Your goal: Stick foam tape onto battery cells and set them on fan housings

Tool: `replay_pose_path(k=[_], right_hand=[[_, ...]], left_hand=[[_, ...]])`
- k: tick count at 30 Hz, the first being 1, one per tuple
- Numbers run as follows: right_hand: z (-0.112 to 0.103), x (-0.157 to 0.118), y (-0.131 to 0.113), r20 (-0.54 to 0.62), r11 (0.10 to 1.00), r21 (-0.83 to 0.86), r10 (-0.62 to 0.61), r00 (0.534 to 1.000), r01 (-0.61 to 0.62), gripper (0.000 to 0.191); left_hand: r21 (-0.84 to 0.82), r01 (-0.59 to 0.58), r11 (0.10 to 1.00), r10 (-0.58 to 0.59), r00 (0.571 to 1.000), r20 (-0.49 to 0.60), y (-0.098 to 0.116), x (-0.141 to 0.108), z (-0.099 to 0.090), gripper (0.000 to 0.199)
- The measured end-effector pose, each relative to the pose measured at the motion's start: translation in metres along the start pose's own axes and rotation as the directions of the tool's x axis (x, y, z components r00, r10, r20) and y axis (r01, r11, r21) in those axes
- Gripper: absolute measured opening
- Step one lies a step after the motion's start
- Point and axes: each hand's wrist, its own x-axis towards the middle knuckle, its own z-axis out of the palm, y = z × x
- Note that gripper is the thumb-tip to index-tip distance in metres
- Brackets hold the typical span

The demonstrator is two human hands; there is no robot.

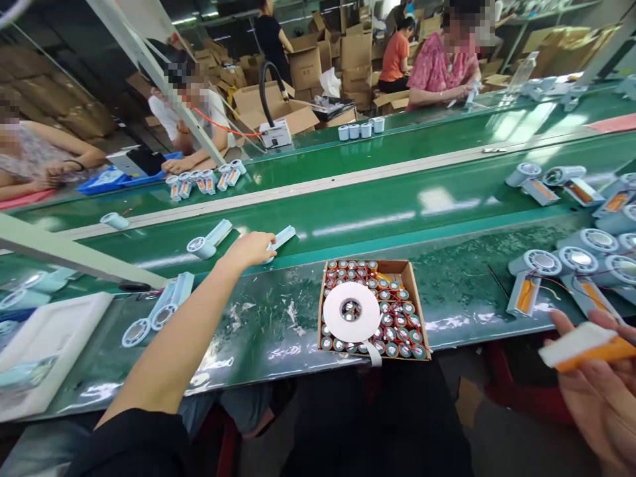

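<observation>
Orange block (591, 351) lies in right hand (599, 391), blue casing (284, 237) in left hand (250, 250).

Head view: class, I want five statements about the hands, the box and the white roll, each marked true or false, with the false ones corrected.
1. The left hand touches a light-blue casing. True.
2. The right hand is empty. False: it holds an orange-and-white piece.
3. The white roll lies over cells in the box. True.
4. The box is closed. False: it is open.
5. The roll's loose end reaches the box's near edge. True.
</observation>
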Motion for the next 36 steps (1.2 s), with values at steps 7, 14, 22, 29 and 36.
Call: replay_pose_path(k=[7,14,22,29,36], right_hand=[[0.149,0.06,-0.019,0.426,0.981,0.12,-0.188,0.885,0.151,0.036],[0.279,0.108,0.031,0.842,0.902,-0.19,-0.054,0.537,0.389,0.043],[0.323,0.116,0.07,0.937,0.688,-0.3,0.082,0.34,0.661,0.024],[0.336,0.106,0.07,0.953,0.516,-0.296,0.211,0.216,0.804,0.018],[0.341,0.105,0.044,0.91,0.444,-0.397,0.303,0.283,0.803,0.032]], left_hand=[[0.007,-0.396,0.918,0.396,0.917,0.044,0.113,0.043,0.026,0.036],[-0.048,-0.402,0.914,0.404,0.912,0.066,0.133,0.063,0.011,0.018],[-0.175,-0.343,0.923,0.341,0.939,-0.044,0.131,0.065,0.014,0.024],[-0.217,-0.233,0.948,0.219,0.972,-0.084,0.131,0.057,0.024,0.037],[-0.218,-0.257,0.942,0.223,0.96,-0.167,0.146,0.066,0.009,0.028]])
